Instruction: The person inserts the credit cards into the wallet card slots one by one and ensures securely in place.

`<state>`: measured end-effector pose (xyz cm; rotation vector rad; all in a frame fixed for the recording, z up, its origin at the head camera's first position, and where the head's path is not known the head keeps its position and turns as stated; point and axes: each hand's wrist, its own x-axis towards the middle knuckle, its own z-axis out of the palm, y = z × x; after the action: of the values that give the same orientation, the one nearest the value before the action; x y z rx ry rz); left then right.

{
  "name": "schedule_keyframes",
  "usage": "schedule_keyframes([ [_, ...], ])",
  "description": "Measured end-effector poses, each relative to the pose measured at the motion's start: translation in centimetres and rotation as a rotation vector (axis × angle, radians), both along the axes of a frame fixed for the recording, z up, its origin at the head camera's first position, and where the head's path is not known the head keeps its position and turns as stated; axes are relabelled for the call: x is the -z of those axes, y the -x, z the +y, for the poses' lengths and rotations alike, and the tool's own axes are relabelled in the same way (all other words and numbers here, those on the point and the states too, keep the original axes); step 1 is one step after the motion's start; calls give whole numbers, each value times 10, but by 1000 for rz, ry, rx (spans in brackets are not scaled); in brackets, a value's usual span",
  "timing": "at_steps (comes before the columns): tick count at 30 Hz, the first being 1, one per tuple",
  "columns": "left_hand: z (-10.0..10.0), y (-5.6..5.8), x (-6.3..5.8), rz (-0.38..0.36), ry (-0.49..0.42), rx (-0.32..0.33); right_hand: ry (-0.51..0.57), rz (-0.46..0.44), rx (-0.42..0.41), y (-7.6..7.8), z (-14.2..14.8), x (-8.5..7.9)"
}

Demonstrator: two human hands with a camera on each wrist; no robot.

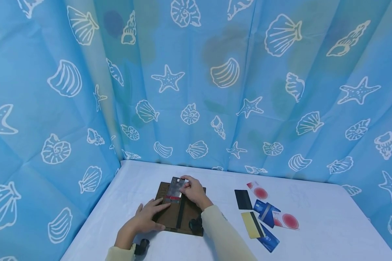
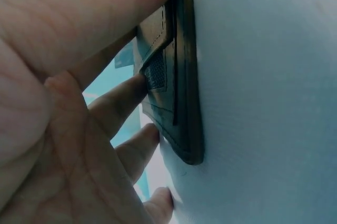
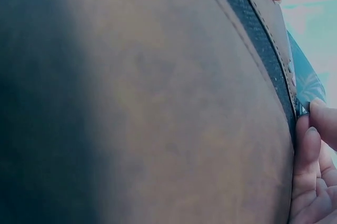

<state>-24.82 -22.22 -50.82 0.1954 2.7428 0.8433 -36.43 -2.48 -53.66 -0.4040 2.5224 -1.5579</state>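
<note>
A brown leather wallet lies spread on the white table, a dark strip running down its middle. Over its upper left part is a dark grey bank card with a red band near the lower end. My right hand pinches the card's right edge between thumb and finger. In the right wrist view the card stands out past the stitched leather. My left hand rests its extended fingers on the wallet's left side. Stitched pocket edges of the wallet show beyond those fingers in the left wrist view.
Several cards lie to the right: a black card, a yellow card, blue cards and white cards with red circles, some overlapping. A blue shell-patterned curtain hangs behind the white table.
</note>
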Motion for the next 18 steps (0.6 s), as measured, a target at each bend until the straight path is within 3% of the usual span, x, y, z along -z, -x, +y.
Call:
schedule_keyframes([
  [18, -1, 0, 2, 1, -9, 0, -6, -20, -40, 2, 1, 1],
])
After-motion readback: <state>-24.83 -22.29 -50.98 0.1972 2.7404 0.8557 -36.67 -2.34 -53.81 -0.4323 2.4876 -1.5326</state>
